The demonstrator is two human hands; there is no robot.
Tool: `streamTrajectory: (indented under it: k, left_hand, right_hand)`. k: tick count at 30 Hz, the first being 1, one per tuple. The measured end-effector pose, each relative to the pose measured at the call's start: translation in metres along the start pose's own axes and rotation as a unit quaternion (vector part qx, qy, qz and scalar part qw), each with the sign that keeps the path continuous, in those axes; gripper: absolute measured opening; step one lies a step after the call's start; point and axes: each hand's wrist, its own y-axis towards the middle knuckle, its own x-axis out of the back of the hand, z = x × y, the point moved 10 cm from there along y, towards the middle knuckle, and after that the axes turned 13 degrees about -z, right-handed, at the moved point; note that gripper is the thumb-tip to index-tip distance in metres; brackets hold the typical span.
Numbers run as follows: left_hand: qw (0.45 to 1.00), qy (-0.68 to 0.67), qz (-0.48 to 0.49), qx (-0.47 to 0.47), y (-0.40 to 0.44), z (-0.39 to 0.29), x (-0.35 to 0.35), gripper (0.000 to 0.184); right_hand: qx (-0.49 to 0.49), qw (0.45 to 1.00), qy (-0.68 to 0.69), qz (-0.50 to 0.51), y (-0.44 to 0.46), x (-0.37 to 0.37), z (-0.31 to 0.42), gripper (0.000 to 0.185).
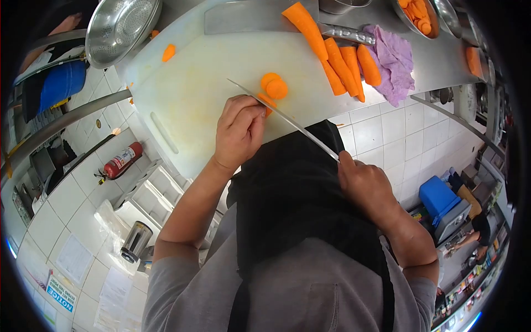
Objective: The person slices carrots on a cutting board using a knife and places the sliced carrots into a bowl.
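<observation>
My right hand [365, 185] is closed around the handle of a long, thin knife [301, 128], its blade slanting up and left over the white cutting board [188, 88]. Close against the blade, the curled fingers of my left hand [240, 127] grip a carrot, mostly hidden beneath them. Orange shows at the blade beside my fingertips, a carrot slice [267, 105]. Just beyond lie two overlapping round carrot slices [275, 87]. Several peeled carrots [342, 63] rest at the board's right side, some across the handle of a broad cleaver [254, 17].
A metal colander [121, 30] stands at the upper left, near a stray carrot piece [168, 53]. A purple cloth [391, 63] lies right of the carrots. Behind it, a metal bowl [434, 27] holds carrot slices. Another person's arm [467, 241] shows at far right.
</observation>
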Motion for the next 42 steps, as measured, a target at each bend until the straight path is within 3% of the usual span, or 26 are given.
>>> streamTrajectory:
  k: [6, 15, 21, 28, 30, 36, 39, 42]
  left_hand:
    - [1.0, -0.003, -0.012, 0.005, 0.001, 0.0, 0.001, 0.013]
    - [1.0, -0.015, -0.018, 0.007, 0.0, 0.0, 0.003, 0.019]
    - [1.0, -0.014, -0.026, -0.005, 0.0, 0.0, 0.005, 0.015]
    - [0.999, -0.018, -0.026, 0.003, -0.001, 0.001, 0.006, 0.016]
    - [1.0, -0.012, -0.023, -0.003, -0.001, 0.001, 0.005, 0.016]
    - [0.999, -0.017, -0.032, -0.007, -0.001, 0.0, 0.007, 0.014]
    - [0.999, -0.018, -0.034, -0.025, -0.001, -0.004, 0.007, 0.014]
    - [0.999, -0.022, -0.045, 0.015, -0.004, 0.002, 0.008, 0.018]
  right_hand:
    - [-0.034, 0.999, 0.011, 0.014, 0.035, -0.052, -0.009, 0.011]
    - [-0.004, 1.0, -0.014, -0.006, -0.003, 0.007, 0.001, 0.011]
    - [-0.027, 0.999, -0.028, 0.012, 0.029, -0.055, -0.01, 0.011]
    - [-0.006, 1.0, 0.023, -0.02, 0.005, 0.004, 0.002, 0.012]
    - [-0.025, 0.999, -0.003, 0.026, -0.002, -0.003, -0.004, 0.012]
    - [-0.039, 0.999, -0.019, 0.026, 0.029, -0.056, -0.008, 0.011]
    - [-0.03, 0.999, -0.006, 0.024, 0.031, -0.04, -0.009, 0.011]
    - [0.0, 1.0, 0.006, -0.018, 0.018, -0.003, 0.002, 0.011]
